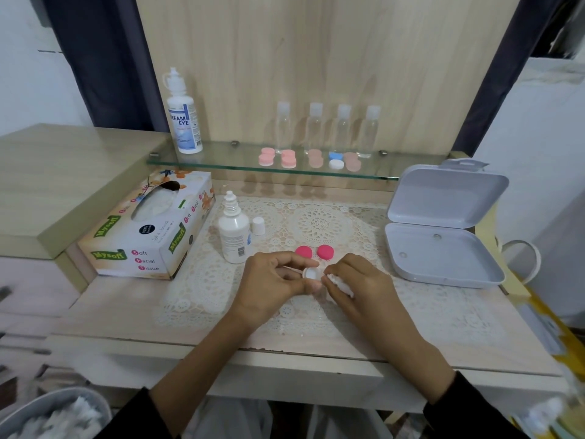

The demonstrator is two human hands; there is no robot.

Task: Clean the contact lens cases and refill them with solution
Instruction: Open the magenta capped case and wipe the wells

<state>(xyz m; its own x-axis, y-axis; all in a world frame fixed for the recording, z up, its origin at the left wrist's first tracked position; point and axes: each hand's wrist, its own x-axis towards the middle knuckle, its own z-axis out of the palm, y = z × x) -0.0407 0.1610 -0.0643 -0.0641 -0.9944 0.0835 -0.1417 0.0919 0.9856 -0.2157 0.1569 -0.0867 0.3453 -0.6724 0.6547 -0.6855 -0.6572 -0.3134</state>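
From my remote seat I look down on a pale wooden desk covered by a white lace mat [319,223]. Low in the middle, the left hand [272,277] pinches a small white round plastic contact lens case [309,274] between thumb and fingertips, just above the mat, with its open well facing up. The right hand [357,280] has its fingers curled round a wad of white tissue [340,284], which touches the case's rim.

Two round bright pink screw caps [304,252] lie just behind the hands. To their left stands a small white plastic solution bottle [233,232], uncapped, with its white cap [258,225] beside it. A floral cardboard tissue box [152,229] sits at far left. A pale grey hinged plastic box [443,236] lies open at right.

On the glass shelf [221,163] behind are a large white solution bottle [184,118], four clear bottles [327,128] and several pastel lens cases [288,158].
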